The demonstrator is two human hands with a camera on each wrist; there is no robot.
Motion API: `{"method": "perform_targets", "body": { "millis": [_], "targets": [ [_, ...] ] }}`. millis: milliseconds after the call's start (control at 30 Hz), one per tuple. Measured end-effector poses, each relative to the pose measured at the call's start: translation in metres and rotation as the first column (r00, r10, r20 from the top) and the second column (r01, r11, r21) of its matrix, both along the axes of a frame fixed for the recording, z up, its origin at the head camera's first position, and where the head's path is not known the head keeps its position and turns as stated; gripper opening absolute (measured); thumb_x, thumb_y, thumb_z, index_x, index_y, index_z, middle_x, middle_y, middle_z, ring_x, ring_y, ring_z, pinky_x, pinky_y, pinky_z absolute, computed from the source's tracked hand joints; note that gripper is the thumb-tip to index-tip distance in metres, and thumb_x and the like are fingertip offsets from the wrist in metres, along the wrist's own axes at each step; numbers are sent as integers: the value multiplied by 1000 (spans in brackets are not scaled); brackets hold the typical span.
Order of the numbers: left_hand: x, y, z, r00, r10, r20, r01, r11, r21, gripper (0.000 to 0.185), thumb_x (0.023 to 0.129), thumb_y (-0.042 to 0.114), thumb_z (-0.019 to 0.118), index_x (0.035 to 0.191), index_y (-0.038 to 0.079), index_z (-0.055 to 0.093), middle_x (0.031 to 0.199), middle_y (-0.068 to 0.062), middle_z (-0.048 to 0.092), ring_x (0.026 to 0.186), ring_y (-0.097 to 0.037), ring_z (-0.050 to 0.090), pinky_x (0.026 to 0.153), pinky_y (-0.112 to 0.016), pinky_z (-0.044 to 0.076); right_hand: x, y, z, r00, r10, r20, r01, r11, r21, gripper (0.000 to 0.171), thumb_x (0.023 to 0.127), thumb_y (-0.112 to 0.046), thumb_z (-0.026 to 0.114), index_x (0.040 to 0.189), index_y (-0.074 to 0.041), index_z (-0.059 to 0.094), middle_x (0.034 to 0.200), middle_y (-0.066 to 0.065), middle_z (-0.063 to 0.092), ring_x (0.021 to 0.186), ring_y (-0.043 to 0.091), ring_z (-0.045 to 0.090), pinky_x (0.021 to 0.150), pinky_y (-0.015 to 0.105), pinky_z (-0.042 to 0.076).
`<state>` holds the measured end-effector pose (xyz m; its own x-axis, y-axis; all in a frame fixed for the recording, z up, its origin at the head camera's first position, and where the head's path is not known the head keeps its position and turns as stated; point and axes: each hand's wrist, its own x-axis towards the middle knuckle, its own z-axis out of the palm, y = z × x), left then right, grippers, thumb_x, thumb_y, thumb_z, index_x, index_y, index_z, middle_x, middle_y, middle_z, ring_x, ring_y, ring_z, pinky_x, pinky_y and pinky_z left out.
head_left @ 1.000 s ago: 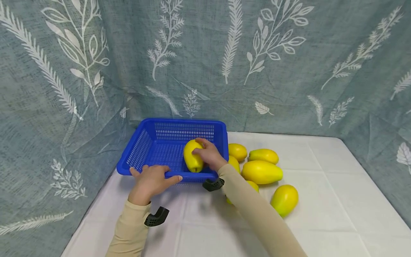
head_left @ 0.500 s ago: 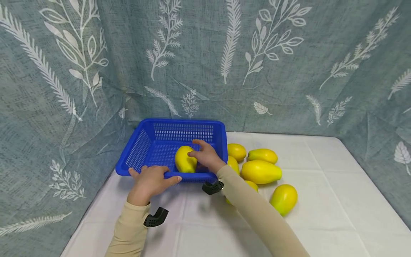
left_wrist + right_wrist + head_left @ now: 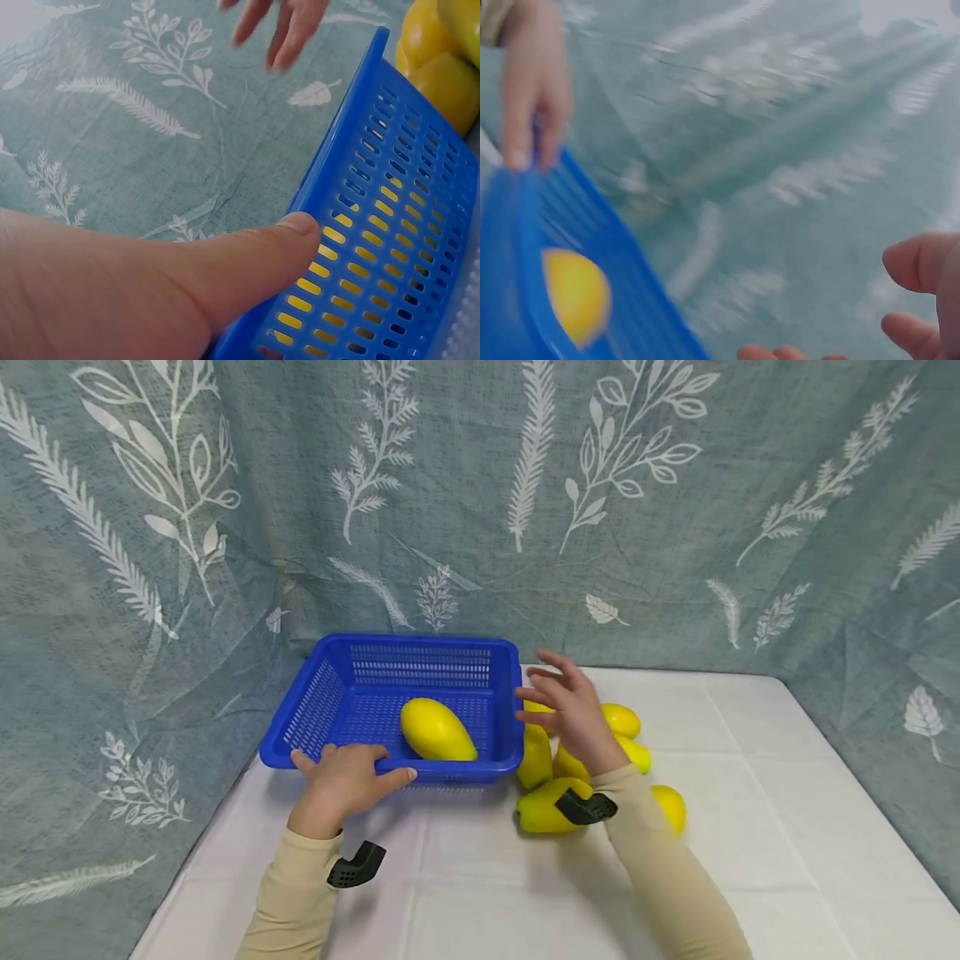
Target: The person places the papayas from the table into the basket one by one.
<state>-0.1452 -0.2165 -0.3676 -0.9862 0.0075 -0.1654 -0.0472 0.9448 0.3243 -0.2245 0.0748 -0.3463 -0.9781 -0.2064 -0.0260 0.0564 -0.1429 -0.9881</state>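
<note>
A blue plastic basket (image 3: 420,639) with slotted walls stands on the white cloth. My left hand (image 3: 341,787) grips its near rim, fingers over the inside and thumb (image 3: 274,244) along the outside. One yellow mango (image 3: 437,731) lies in the basket near the front wall, touched by neither hand. Just beyond the basket's right wall, my right hand (image 3: 576,717) hangs in the air with spread fingers and holds nothing. Beneath it lie several yellow mangoes (image 3: 551,807) with greenish ends, partly hidden by the hand and forearm.
The loose mangoes crowd against the basket's right side; one mango (image 3: 670,808) lies farther right behind the sleeve. A grey-green curtain (image 3: 465,510) with white leaf prints hangs behind the table and along both sides. White cloth (image 3: 750,827) covers the table.
My right hand has let go of the mango in the basket and moved out to the right, over the loose mangoes. The released mango lies tilted on the basket floor. My left hand stays on the rim.
</note>
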Motion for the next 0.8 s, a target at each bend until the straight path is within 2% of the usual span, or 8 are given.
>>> {"method": "perform_targets", "body": {
  "millis": [100,200,267,367,433,500,633,800],
  "targets": [
    [0,-1,2,1000,0,3,0,1000,5,69,93,61,61,134,6,66,135,-25,65,127,-65,44,100,-93,1,7,46,2,994,-105,0,105,993,-48,45,109,-19,47,153,-15,37,135,6,52,103,13,72,83,32,63],
    [-1,-1,2,1000,-2,7,2,1000,4,69,93,61,62,134,5,66,135,-25,65,127,-65,44,100,-93,1,15,91,-2,977,-211,36,214,969,-120,43,107,-23,51,148,-20,38,131,2,54,101,11,73,84,30,63],
    [-2,-2,2,1000,-2,9,2,1000,0,70,93,60,61,134,4,65,136,-26,64,127,-66,44,100,-93,0,20,116,-6,957,-282,71,290,938,-188,42,106,-24,54,145,-23,39,129,1,55,102,12,73,83,31,63],
    [-2,-3,2,1000,-4,21,4,1000,-3,71,93,61,61,135,3,64,138,-27,63,128,-67,42,100,-93,0,25,144,-13,920,-372,121,392,875,-285,42,105,-22,57,143,-24,39,130,2,52,102,15,73,81,32,64],
    [-3,-3,1,999,-6,32,6,1000,-3,73,93,62,60,136,3,63,139,-27,62,129,-68,40,99,-93,0,27,157,-17,894,-421,151,447,839,-311,41,104,-22,57,142,-25,40,131,3,51,101,16,74,79,33,64],
    [-3,-2,0,999,-10,42,10,1000,0,75,93,63,60,137,3,62,140,-27,61,130,-69,39,99,-93,0,28,166,-20,877,-448,173,480,817,-320,40,105,-22,56,140,-26,40,131,3,49,100,16,73,77,33,64],
    [-4,-1,-2,999,-12,44,12,1000,3,78,92,65,59,139,2,61,141,-28,60,131,-71,36,99,-94,0,26,174,-23,860,-477,180,510,808,-296,36,104,-22,56,137,-26,42,128,3,50,98,16,73,75,32,64],
    [-5,-1,-1,999,-16,39,16,1000,2,82,92,67,59,139,1,60,141,-29,59,130,-71,36,98,-94,-1,22,172,-27,870,-465,165,492,838,-233,44,105,-23,56,145,-25,38,126,1,49,99,15,73,76,31,64]
  ]
}}
